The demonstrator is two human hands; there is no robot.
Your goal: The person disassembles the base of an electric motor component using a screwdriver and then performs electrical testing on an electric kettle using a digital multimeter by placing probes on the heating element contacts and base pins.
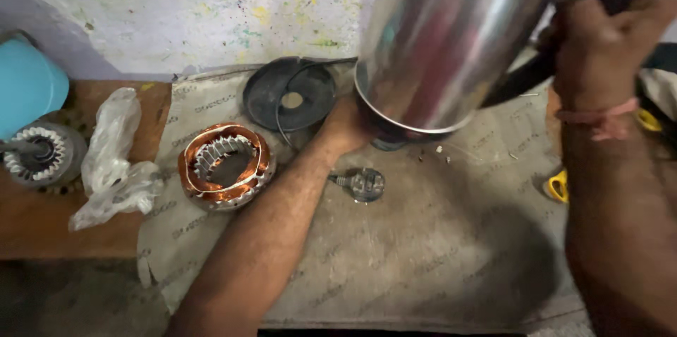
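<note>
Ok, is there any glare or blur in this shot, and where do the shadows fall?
Head view: bright glare streaks the steel kettle body; the right hand near the lens looks soft; the left hand sits in shadow under the kettle; the copper-wound stator is sharp.

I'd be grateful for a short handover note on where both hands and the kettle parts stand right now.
Left hand: reaches under the open bottom of the steel kettle body; fingers hidden.
Right hand: grips the kettle's black handle, body tilted above the mat.
On the mat: black round base plate, grey plug, copper-wound stator.
Done: base plate is off. Left: it isn't refitted.
</note>
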